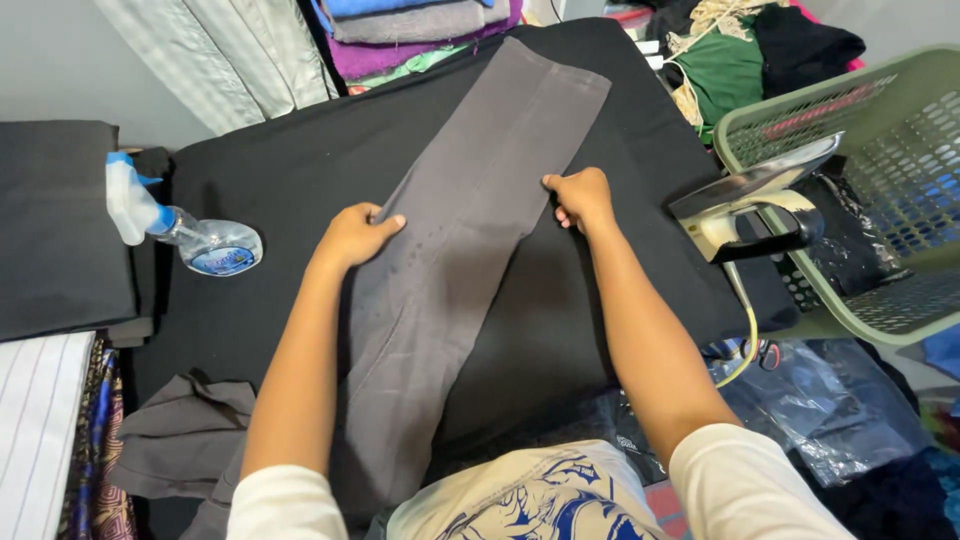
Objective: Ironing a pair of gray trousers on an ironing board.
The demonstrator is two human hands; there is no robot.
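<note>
Grey trouser leg (470, 230) lies lengthwise, flat on black padded ironing surface (290, 170), hem toward far end. Left hand (355, 235) pinches left edge of leg, fingers curled over cloth. Right hand (580, 197) grips right edge, fingers closed on fabric. Iron (750, 210) stands on its heel just right of board. Green laundry basket (880, 200) behind iron. Spray bottle (180, 230) lies on its side at left.

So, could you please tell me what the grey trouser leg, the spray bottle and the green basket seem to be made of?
Trouser leg: matte woven cloth, probably cotton blend; it creases and shows damp spots. Spray bottle: clear glossy plastic, see-through body. Basket: moulded plastic, smooth with punched holes.
</note>
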